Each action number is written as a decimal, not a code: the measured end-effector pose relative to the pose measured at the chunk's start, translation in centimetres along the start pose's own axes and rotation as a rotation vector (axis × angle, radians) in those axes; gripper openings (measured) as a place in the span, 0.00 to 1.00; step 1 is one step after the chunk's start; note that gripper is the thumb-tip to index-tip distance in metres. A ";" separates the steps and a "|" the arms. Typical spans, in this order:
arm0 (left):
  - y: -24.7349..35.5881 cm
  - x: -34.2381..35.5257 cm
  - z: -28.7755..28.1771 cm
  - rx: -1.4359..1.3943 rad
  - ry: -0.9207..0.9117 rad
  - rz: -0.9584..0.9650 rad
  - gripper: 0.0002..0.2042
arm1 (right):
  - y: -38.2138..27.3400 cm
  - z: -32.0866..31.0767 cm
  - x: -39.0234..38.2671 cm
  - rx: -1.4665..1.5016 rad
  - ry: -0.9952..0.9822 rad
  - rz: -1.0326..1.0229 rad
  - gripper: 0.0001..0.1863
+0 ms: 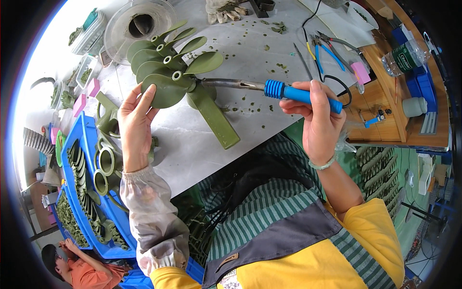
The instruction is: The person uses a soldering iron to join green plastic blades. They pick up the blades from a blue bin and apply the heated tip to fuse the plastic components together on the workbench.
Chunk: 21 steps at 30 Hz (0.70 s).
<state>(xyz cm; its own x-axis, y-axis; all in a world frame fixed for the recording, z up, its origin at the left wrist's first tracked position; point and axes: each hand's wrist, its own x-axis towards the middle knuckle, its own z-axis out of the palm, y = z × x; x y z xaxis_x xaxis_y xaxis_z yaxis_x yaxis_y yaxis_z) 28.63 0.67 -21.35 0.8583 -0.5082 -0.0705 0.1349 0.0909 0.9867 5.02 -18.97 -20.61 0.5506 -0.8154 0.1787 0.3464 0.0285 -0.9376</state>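
My left hand pinches the edge of a large rounded blade on a green wax-like propeller pattern. Several propellers with ringed hubs line up behind one another, and a flat green bar slants down from the nearest. My right hand is closed round the blue handle of a soldering iron. Its metal shaft points left, the tip meeting the nearest propeller by the blade roots; exact contact is hard to make out. The cord runs off behind the right hand.
Green crumbs dot the grey tabletop. Pliers, a glove and a round clear dish lie farther back. Blue crates of green parts stand left, a bottle right. Another person sits lower left.
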 end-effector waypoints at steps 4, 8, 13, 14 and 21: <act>-0.1 0.0 -0.1 -0.005 0.014 0.006 0.12 | 0.0 -0.1 -0.2 0.005 -0.012 0.001 0.18; -0.1 0.1 0.0 -0.001 0.011 0.007 0.12 | -0.1 -0.2 -0.3 0.005 -0.028 0.009 0.18; -0.1 0.1 0.1 -0.006 0.008 0.006 0.12 | -0.2 -0.2 -0.4 0.013 -0.034 0.020 0.18; -0.1 0.1 0.1 -0.006 0.009 0.006 0.12 | -0.2 -0.2 -0.4 0.014 -0.035 0.020 0.18; -0.1 0.0 0.0 0.002 0.007 0.002 0.12 | 0.5 -0.2 0.2 0.026 0.013 0.018 0.18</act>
<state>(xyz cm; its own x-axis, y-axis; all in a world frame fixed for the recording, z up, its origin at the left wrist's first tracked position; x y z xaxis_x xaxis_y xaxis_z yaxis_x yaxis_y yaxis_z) 28.61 0.64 -21.42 0.8618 -0.5024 -0.0700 0.1328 0.0903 0.9870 5.11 -19.26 -21.11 0.5469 -0.8221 0.1580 0.3564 0.0579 -0.9325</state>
